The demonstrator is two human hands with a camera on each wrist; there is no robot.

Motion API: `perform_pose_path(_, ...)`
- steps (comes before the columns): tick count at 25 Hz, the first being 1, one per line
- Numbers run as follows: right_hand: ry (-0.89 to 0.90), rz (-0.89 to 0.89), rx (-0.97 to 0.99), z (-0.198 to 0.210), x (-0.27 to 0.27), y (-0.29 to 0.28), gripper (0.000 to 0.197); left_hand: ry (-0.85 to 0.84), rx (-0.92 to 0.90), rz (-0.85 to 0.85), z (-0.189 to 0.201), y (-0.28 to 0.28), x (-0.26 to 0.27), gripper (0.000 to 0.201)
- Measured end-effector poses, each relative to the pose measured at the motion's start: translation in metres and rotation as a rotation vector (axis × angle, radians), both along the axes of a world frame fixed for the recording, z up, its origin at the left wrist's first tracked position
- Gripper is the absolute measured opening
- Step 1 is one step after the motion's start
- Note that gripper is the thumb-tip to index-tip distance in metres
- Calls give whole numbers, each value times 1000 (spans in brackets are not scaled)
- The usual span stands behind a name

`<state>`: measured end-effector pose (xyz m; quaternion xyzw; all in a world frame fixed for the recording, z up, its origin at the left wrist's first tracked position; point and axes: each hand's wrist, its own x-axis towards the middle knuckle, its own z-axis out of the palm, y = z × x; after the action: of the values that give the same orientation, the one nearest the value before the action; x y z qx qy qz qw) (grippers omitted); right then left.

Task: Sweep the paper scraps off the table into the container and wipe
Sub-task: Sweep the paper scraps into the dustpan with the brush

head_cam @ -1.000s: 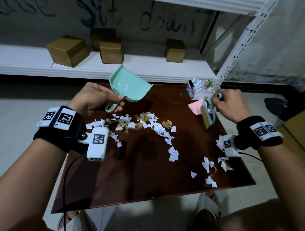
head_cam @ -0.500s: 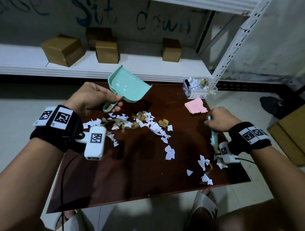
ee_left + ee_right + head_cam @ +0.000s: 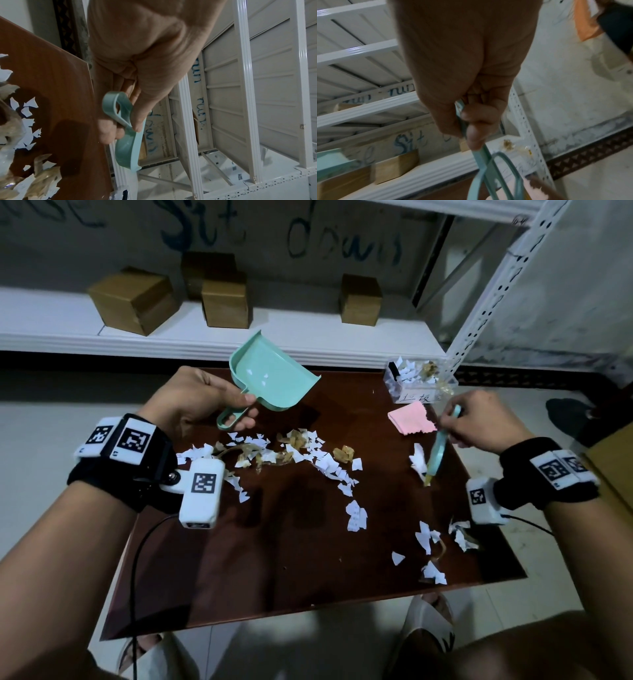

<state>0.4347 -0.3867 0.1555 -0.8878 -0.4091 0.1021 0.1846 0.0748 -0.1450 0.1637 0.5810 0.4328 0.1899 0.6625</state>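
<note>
Mint-green plastic in both hands: the person's left hand (image 3: pixel 191 402) grips the looped handle of a small dustpan (image 3: pixel 270 378), thumb and fingers curled round it, and holds it tilted above the far left part of the dark brown table (image 3: pixel 274 559), much as half a second ago. The right hand (image 3: pixel 479 419) has lifted and moved back toward the far right of the table since then; its fingers are closed round the handle of a small mint-green brush (image 3: pixel 440 450), whose bristle end now touches the table beside a white scrap, just nearer than the pink cloth (image 3: pixel 411 419).

Blue handwriting on the wall behind the table reads "Sit down". The clear plastic container (image 3: pixel 416 385) at the table's far right corner, already holding scraps, bears a white label with handwritten characters too small to read.

The paper scraps (image 3: pixel 322 460) lie mainly in a band across the table's middle, just below the dustpan and left of the brush, mixed with brownish crumpled bits. A smaller group sits near the table's right front corner, below the right wrist. Cardboard boxes (image 3: pixel 137 299) stand on the white shelf (image 3: pixel 51 333) beyond the table.
</note>
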Motion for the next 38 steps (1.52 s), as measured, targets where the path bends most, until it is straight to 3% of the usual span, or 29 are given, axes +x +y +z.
perform_pose_path(4,-3,-46,-146,5,22,-22,15,4,-11,2,2,0,2,31)
perform_pose_path(12,126,-90,-144,7,36,-35,13,12,-2,-13,1,0,6,28)
perform_pose_path(17,230,-130,-38,1,42,-36,10,14,-9,-19,-1,1,8,28)
perform_pose_path(21,329,-119,213,0,25,-20,6,35,7,-40,-4,1,10,28)
perform_pose_path(26,473,-43,526,4,2,-1,7,206,1,-164,-10,-3,10,27)
perform_pose_path(30,599,44,646,8,-16,12,9,357,29,-303,-22,-7,12,44)
perform_pose_path(35,651,136,624,-3,-40,30,12,375,3,-371,-32,-15,21,29)
perform_pose_path(38,610,166,552,-10,-47,39,8,352,-23,-347,-31,-18,22,31)
